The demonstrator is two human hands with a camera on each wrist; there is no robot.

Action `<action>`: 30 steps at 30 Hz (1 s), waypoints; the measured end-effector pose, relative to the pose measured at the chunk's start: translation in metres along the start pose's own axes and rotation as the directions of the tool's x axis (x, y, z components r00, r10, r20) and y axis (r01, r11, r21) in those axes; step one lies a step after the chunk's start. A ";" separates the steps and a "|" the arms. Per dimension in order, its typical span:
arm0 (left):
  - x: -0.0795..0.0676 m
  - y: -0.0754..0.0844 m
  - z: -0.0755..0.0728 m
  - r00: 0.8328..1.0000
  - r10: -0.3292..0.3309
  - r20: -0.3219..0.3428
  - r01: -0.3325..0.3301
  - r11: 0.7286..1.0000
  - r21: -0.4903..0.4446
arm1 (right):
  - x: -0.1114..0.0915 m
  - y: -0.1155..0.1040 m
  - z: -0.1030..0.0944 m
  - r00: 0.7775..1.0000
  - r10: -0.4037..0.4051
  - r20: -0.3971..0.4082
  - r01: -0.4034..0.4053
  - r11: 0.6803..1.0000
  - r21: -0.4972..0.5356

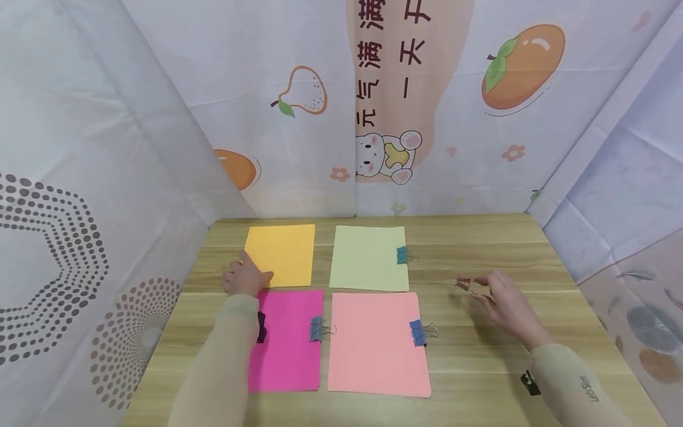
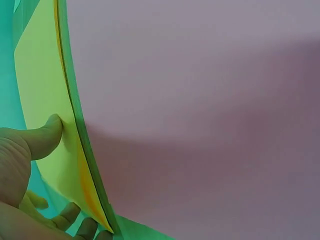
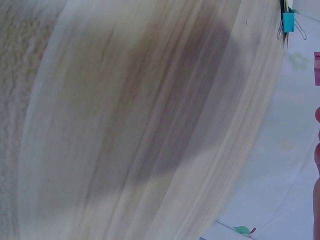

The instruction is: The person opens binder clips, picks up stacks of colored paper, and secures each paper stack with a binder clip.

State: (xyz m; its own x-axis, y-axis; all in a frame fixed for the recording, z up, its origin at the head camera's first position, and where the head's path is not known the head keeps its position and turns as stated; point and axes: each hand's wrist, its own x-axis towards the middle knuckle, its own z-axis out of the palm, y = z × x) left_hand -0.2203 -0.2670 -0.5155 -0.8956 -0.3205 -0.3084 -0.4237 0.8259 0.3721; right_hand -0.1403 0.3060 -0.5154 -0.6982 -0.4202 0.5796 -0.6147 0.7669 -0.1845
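My left hand [image 1: 245, 279] lies at the near left corner of a stack of yellow-orange square paper [image 1: 285, 255]. In the left wrist view its thumb [image 2: 50, 132] rests on the paper's top near the edge, with the other fingers beside the corner. My right hand [image 1: 504, 305] pinches a reddish-brown binder clip [image 1: 463, 283] by its wire handles over the wooden table, right of the paper stacks. Only a sliver of that clip [image 3: 317, 67] and the fingertips show in the right wrist view.
Pale green paper [image 1: 368, 258] has a teal binder clip [image 1: 402, 255] on its right edge. Magenta paper [image 1: 288, 356] and pink paper [image 1: 376, 356] lie nearer, each with a bluish clip at right. A black object [image 1: 530, 383] sits beside my right sleeve. Printed cloth [image 1: 320, 196] hangs behind the table.
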 end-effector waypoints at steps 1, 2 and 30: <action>0.000 0.000 0.000 1.000 -0.005 -0.002 0.005 1.000 -0.007 | 0.000 0.000 0.000 1.000 0.000 0.000 0.000 1.000 -0.001; 0.000 0.001 0.000 1.000 -0.010 -0.003 0.010 1.000 -0.021 | 0.000 0.000 -0.001 1.000 0.000 -0.002 0.000 1.000 -0.001; -0.005 0.002 -0.010 0.998 -0.035 0.059 0.046 0.979 -0.200 | -0.002 0.002 -0.001 1.000 -0.015 -0.023 0.016 0.999 0.031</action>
State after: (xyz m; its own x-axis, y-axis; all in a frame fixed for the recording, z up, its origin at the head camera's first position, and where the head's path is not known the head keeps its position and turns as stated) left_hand -0.2185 -0.2683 -0.5045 -0.8709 -0.3212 -0.3719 -0.4827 0.7010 0.5249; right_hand -0.1396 0.3090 -0.5163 -0.6799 -0.4203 0.6008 -0.6369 0.7446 -0.1999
